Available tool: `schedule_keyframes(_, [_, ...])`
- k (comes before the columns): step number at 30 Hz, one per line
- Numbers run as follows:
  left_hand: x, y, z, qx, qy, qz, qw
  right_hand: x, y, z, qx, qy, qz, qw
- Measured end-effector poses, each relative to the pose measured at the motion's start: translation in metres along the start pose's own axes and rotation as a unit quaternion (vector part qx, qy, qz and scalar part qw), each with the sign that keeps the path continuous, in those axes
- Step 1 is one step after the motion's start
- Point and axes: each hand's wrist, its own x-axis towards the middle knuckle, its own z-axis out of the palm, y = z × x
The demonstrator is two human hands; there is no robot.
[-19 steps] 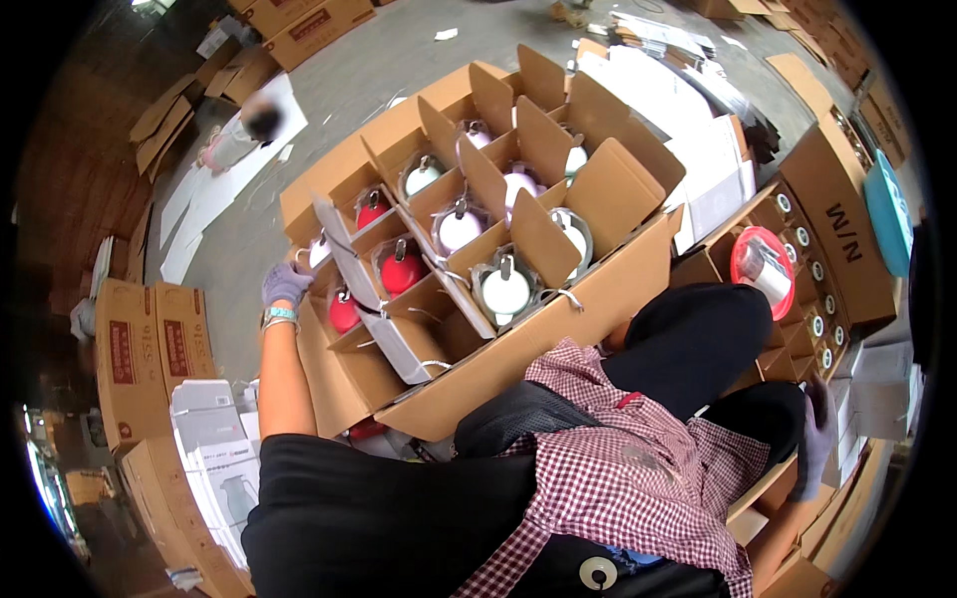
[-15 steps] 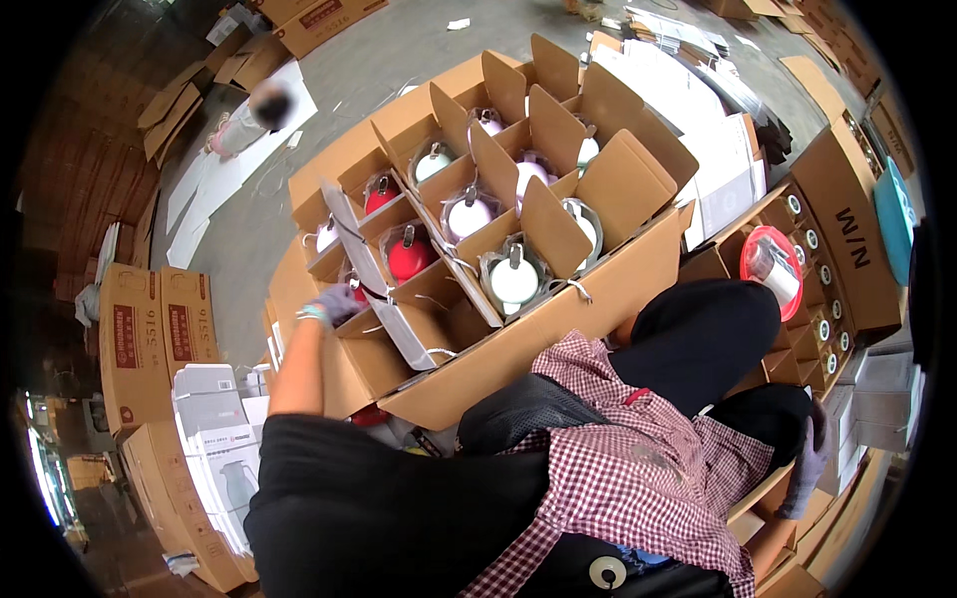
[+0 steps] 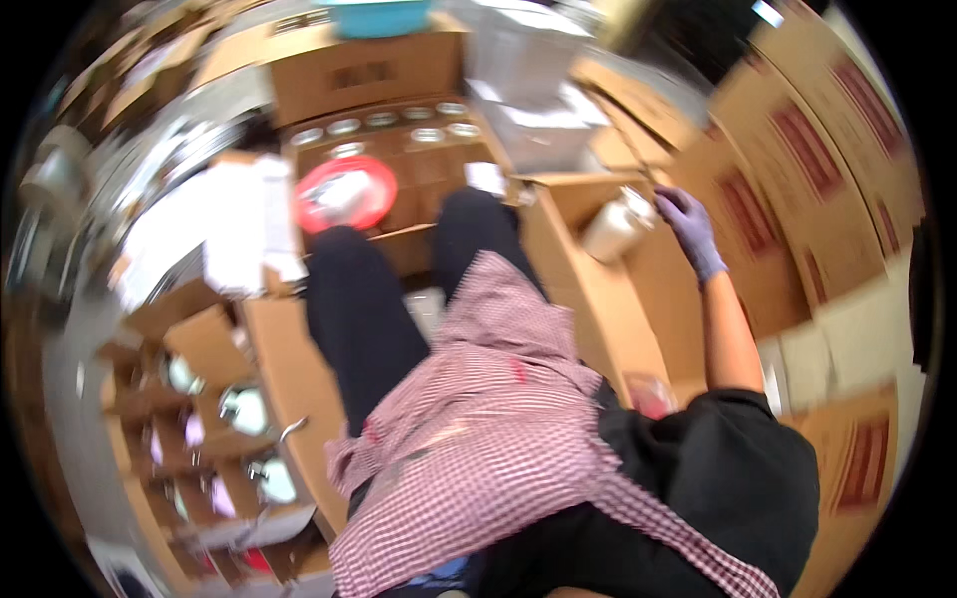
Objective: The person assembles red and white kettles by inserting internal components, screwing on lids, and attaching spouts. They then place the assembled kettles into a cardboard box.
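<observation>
My right hand (image 3: 690, 229), in a purple-grey glove, is at the far right side of an open cardboard box (image 3: 663, 289) beside my legs. Its fingers look apart and point toward a whitish vacuum jug (image 3: 616, 231) leaning inside that box. Blur hides whether the fingertips touch the jug or the box edge; nothing shows in the grip. A clear-wrapped reddish item (image 3: 650, 395) lies at the box's near end. My left hand is out of view.
A divided carton (image 3: 289, 384) of wrapped jugs stands at left. Ahead, a red basin (image 3: 346, 193) rests on a carton with several round-topped items. A blue basin (image 3: 379, 16) sits behind its flap. Stacked cartons (image 3: 788, 169) line the right side.
My view has swung right, from the divided carton to the box beside my legs. My left hand has left the view. My right hand now reaches out over the box.
</observation>
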Motion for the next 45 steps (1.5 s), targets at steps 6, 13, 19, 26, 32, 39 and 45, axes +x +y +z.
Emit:
schedule_keyframes(6, [0.081, 0.098, 0.077, 0.093, -0.017, 0.147, 0.985, -0.129, 0.194, -0.104, 0.157, 0.231, 0.289, 0.916])
schedule_keyframes(13, [0.129, 0.155, 0.097, 0.143, 0.002, 0.185, 0.972, -0.264, 0.296, -0.085, -0.039, 0.016, 0.542, 0.839])
schedule_keyframes(19, [0.159, 0.189, 0.089, 0.142, 0.024, 0.190, 0.971, -0.312, 0.213, 0.000, -0.171, -0.309, 0.372, 0.859])
schedule_keyframes(26, [0.201, 0.186, 0.066, 0.076, 0.051, 0.218, 0.972, -0.290, 0.261, -0.026, -0.268, -0.230, 0.313, 0.882])
schedule_keyframes(32, [0.205, 0.197, 0.043, 0.132, 0.074, 0.464, 0.873, -0.182, 0.213, -0.067, -0.142, -0.425, 0.279, 0.849])
schedule_keyframes(39, [0.054, 0.413, 0.088, 0.205, 0.005, 0.278, 0.939, 0.037, 0.250, 0.007, -0.200, -0.013, 0.063, 0.978])
schedule_keyframes(45, [0.048, 0.400, 0.093, 0.200, 0.000, 0.299, 0.933, 0.149, 0.463, 0.093, -0.367, -0.012, 0.254, 0.895])
